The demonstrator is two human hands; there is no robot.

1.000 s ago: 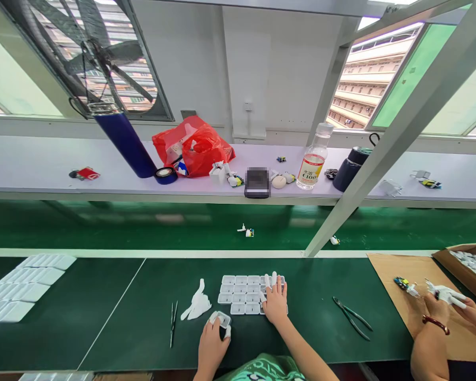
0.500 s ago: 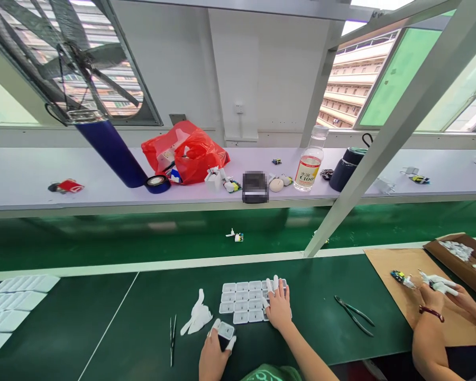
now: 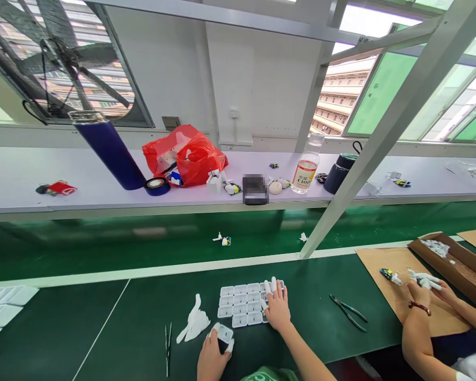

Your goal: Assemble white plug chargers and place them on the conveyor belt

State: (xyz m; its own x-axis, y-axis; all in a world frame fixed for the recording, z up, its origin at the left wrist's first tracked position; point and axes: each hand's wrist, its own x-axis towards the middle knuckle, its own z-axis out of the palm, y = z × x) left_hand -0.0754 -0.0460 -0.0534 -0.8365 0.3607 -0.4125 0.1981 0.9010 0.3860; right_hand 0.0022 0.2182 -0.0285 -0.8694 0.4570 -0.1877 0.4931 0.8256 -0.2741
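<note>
**White plastic shell pinched, block of shells steadied**

Pinched in left hand (image 3: 212,355): small white shell (image 3: 224,333), just in front of shell block (image 3: 240,304). Right hand (image 3: 277,309) flat on block's right end, grasping nothing. Probably light, rigid, slick; best gripped by side edges.

One pair of tweezers (image 3: 167,341), one pair of pliers (image 3: 348,313) and one crumpled white glove (image 3: 193,323) lay on the tabletop (image 3: 115,328); white cases (image 3: 240,305) numbered perhaps fourteen, some hidden; one bottle (image 3: 305,170) stood on the shelf (image 3: 83,188).
</note>
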